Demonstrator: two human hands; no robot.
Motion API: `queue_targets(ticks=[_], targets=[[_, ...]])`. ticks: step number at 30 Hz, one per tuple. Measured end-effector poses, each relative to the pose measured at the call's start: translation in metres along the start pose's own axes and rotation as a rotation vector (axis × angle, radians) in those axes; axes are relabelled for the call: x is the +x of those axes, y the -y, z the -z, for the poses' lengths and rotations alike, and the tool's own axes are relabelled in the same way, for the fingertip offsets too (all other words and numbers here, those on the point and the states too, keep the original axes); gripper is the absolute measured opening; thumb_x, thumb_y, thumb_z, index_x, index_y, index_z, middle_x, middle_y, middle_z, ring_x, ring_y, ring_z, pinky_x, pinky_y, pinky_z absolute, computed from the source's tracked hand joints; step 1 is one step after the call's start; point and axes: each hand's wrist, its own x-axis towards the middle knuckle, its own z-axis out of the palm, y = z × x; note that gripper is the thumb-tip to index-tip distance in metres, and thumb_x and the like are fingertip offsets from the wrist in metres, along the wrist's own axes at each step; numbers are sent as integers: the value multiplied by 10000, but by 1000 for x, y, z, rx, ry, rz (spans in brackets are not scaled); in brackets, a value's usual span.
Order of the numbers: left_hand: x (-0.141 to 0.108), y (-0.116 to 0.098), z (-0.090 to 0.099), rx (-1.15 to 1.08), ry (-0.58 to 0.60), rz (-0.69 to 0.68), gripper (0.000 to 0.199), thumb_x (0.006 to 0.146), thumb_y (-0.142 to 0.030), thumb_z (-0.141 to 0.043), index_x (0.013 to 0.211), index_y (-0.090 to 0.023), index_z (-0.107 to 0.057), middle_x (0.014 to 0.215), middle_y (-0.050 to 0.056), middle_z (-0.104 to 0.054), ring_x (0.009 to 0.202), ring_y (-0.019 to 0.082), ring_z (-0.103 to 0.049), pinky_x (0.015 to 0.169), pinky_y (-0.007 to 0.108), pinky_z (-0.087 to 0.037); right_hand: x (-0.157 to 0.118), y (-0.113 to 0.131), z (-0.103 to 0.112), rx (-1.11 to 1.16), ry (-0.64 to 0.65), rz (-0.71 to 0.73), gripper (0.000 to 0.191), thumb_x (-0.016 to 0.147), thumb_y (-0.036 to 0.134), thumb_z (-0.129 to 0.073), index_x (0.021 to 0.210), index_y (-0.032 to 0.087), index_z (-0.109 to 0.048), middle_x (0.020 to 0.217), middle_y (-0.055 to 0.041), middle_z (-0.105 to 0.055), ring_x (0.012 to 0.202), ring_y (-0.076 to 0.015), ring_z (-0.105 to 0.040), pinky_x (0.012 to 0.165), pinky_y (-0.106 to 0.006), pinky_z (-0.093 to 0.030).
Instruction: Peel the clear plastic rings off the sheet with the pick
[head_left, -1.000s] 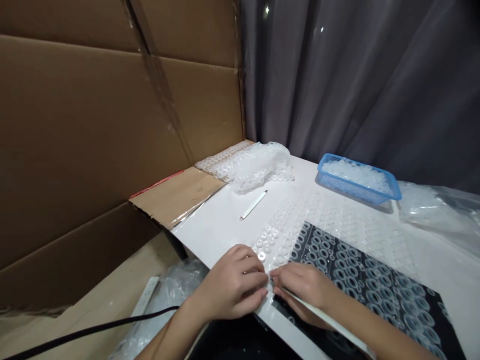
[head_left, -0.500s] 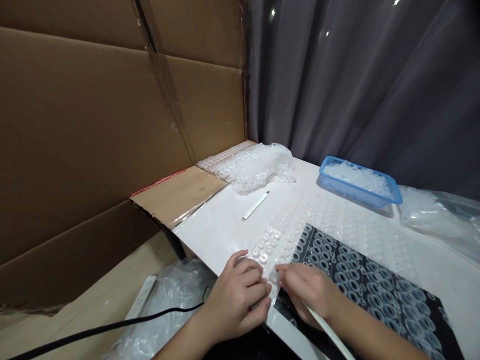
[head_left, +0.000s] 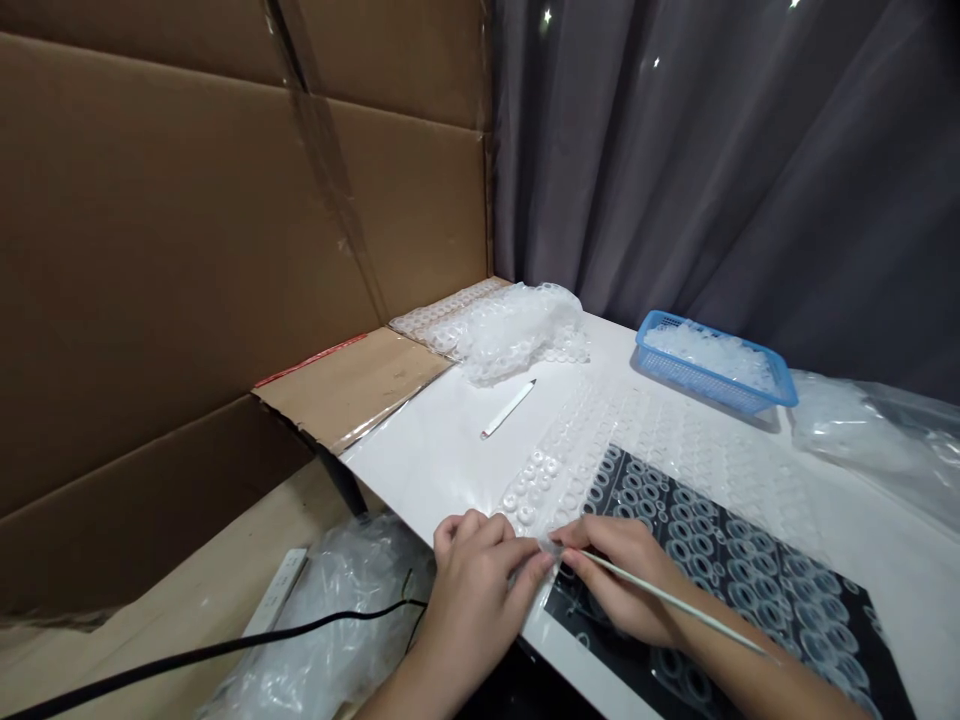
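Note:
My left hand (head_left: 487, 570) is closed at the table's front edge, thumb and forefinger pinching a small clear plastic piece (head_left: 550, 547). Right beside it, my right hand (head_left: 626, 575) grips a thin pale stick (head_left: 686, 608); its tip end is at the same clear piece, and the other end points back over my forearm. Beneath and beyond my hands lies a clear plastic sheet (head_left: 589, 425) with rows of round shapes, several small white rings (head_left: 531, 490) on its near left part. A black sheet (head_left: 799, 655) shows ring shapes under my right forearm.
A blue basket (head_left: 716, 385) of translucent pieces stands at the back right, near a clear plastic bag (head_left: 862, 420). A white pen-like tool (head_left: 508, 409) lies mid-table. Crumpled clear plastic (head_left: 517, 335) and flat cardboard (head_left: 352, 385) lie at left. A black cable (head_left: 225, 650) hangs below.
My fingers have come together on the clear piece. The stick in my right hand has swung from pointing down toward me to lying flatter, out to the right.

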Motion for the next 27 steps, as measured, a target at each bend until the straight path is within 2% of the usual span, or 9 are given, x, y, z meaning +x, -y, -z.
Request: queue_targets(ticks=[5,8,11,13,15,17,19,22,27], targets=[[10,-2,-4,-31,34,62,204,866,-274,-540,716,-239,-673,686,2,-550,743,182,-482,745,394,-287,-1,-4,-7,-79,-19,100,146,896,135,-434,866,187,-567,798,-50,-667,730,-141,-638,686,-241,-504],[11,-5,-5,-28,23,59,212,839,-243,-553,653,-213,-650,688,5,-535,740,181,-482,737,389,-294,0,-10,-6,-204,-153,154,166,895,119,-416,889,180,-570,780,-65,-665,724,-159,-645,673,-261,-515],[5,-7,-4,-22,16,-1,185,830,-231,-559,666,-214,-642,689,-3,-524,731,175,-490,753,398,-310,1,-20,9,-355,-360,98,143,897,125,-437,930,170,-569,847,-92,-686,756,-178,-666,687,-284,-525],[-1,-5,-2,-34,-7,-52,184,844,-248,-550,679,-203,-618,691,-5,-517,719,166,-494,756,389,-337,2,-26,23,-446,-413,-27,104,897,180,-469,917,177,-571,952,-118,-688,838,-211,-675,711,-320,-527],[-6,0,3,-53,-58,-90,193,855,-266,-541,685,-181,-575,703,3,-508,710,159,-491,709,348,-374,3,-28,35,-456,-360,-122,109,895,224,-474,863,185,-571,1024,-128,-675,982,-252,-645,723,-335,-522],[-8,8,9,-45,-113,-148,151,857,-252,-537,733,-172,-566,757,26,-520,748,168,-496,676,321,-398,7,-23,42,-382,-234,-180,121,887,236,-483,820,194,-575,1027,-102,-675,1044,-251,-617,744,-327,-512],[-8,19,14,-12,-120,-262,72,854,-209,-533,832,-180,-596,843,47,-548,808,181,-504,723,342,-418,13,-12,41,-261,-74,-226,107,871,234,-508,808,205,-590,935,-51,-687,920,-204,-650,719,-293,-501],[-7,32,17,46,-102,-400,146,839,-162,-551,953,-213,-627,903,48,-589,841,189,-518,826,402,-414,24,6,25,-70,99,-255,87,854,223,-534,804,211,-605,745,11,-658,663,-124,-615,597,-225,-453],[-11,44,8,56,-162,-439,239,825,-141,-560,1047,-206,-619,897,49,-635,827,185,-545,824,388,-439,33,9,-10,57,65,-107,55,818,177,-570,770,182,-595,717,6,-629,664,-105,-584,632,-203,-432]])
